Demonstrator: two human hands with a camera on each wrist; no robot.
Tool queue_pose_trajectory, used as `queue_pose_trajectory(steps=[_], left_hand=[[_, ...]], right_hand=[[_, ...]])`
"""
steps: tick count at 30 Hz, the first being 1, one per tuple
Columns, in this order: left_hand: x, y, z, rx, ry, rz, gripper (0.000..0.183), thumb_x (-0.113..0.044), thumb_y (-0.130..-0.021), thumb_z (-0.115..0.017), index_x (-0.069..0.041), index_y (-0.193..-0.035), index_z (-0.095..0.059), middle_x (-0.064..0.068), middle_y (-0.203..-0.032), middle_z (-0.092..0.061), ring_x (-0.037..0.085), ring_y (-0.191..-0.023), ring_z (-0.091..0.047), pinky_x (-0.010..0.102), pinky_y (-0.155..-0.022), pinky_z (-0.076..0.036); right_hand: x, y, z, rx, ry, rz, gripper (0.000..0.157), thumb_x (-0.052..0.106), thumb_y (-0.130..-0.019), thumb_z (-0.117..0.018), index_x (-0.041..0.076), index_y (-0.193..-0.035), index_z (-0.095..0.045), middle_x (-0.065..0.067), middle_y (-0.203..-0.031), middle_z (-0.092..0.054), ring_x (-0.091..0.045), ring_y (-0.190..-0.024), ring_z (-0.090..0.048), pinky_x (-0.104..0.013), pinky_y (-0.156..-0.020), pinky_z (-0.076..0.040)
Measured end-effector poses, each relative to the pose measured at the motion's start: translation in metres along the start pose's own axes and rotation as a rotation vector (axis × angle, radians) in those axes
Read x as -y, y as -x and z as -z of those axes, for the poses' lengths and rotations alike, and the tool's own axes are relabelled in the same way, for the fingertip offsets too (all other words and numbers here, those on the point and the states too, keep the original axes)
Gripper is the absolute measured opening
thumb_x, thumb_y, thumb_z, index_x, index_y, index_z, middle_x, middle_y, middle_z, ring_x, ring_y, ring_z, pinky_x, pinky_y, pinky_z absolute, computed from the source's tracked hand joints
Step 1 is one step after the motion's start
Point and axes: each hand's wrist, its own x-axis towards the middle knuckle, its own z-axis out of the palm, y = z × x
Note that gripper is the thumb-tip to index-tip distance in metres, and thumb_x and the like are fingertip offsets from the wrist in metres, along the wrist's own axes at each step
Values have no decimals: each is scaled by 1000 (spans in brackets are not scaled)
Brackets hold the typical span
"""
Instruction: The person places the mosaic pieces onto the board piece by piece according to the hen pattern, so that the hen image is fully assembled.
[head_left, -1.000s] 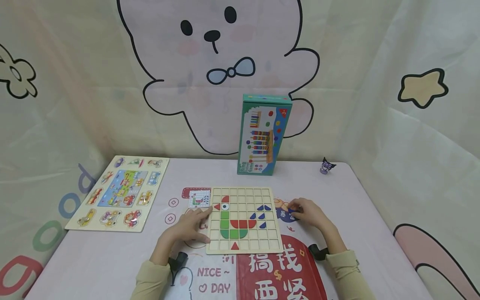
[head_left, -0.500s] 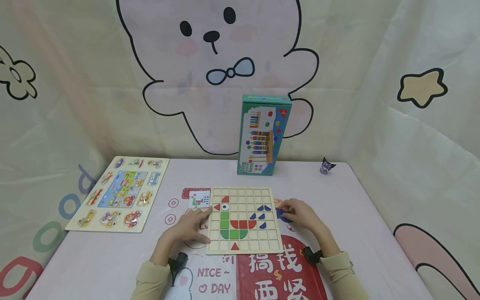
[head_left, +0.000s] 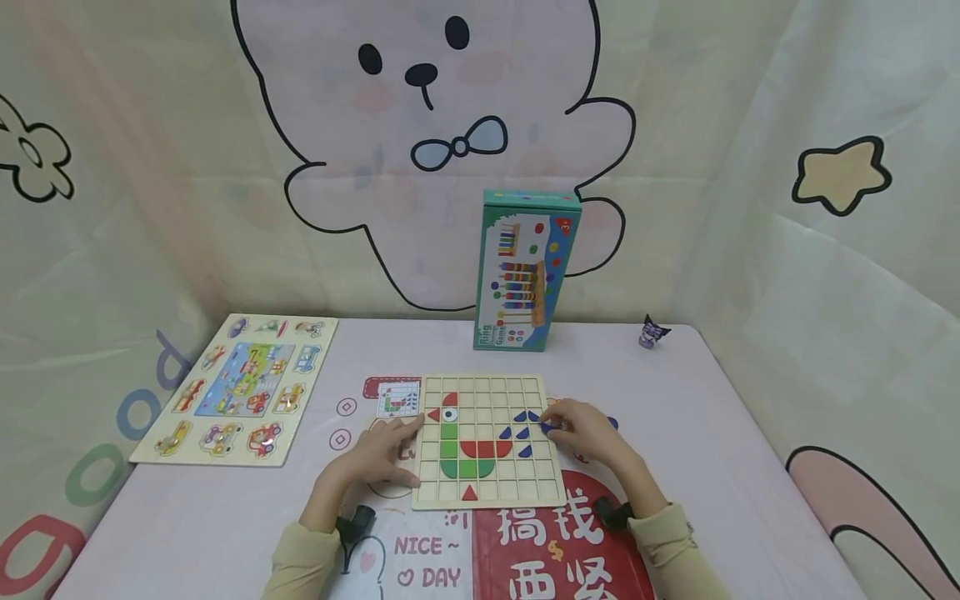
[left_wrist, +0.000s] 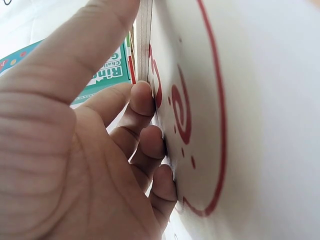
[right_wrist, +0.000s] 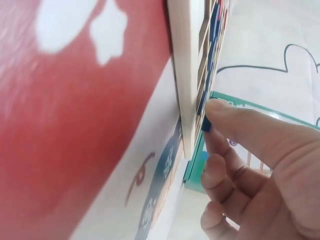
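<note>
A pale wooden grid board [head_left: 489,407] lies in the middle of the table. Red, green and blue pieces on it form a bird-like figure, with a round eye piece [head_left: 449,413] near the top left. My left hand [head_left: 375,454] rests against the board's left edge, thumb and index finger spread along it. At the right edge, my right hand [head_left: 588,433] pinches a small blue piece [right_wrist: 206,123] between thumb and index finger. Its full shape is hidden by the fingers. Several blue pieces [head_left: 523,432] sit in cells just left of that hand.
A small picture card [head_left: 399,398] lies by the board's upper left corner. Farther left is a vehicle puzzle board [head_left: 300,433]. A green and blue toy box [head_left: 517,283] stands behind, and a small purple figure [head_left: 652,332] is at the back right.
My right hand has moved left from the printed blue patch on the tablecloth to the board's right edge, with the small blue piece. The left hand has stayed put.
</note>
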Motion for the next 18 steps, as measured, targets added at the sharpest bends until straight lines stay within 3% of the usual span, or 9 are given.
queue_pose_trajectory(steps=[7,14,18], left_hand=[[0,0,0,-3,-4,-2,99,-47,-60,-81,-18,-143,-36,-6,-108,-49,15,-91,-35,37,-78,-29],[-1,0,0,-6,-9,0,99,-48,-60,-81,-17,-143,-36,-5,-109,-49,15,-90,-35,37,-77,-28],[-1,1,0,-8,-7,4,99,-48,-60,-81,-17,-143,-36,-4,-111,-50,15,-91,-35,38,-78,-29]], right_hand=[[3,-3,-4,12,9,39,18,13,-81,-70,16,-98,-69,5,-81,-59,-11,-73,-50,-28,-65,-41],[5,-4,-6,31,-5,42,18,13,-81,-69,14,-100,-68,2,-83,-58,-14,-74,-51,-24,-46,-40],[5,-5,-6,24,0,20,16,15,-81,-69,16,-97,-69,5,-83,-59,-13,-76,-51,-27,-59,-43]])
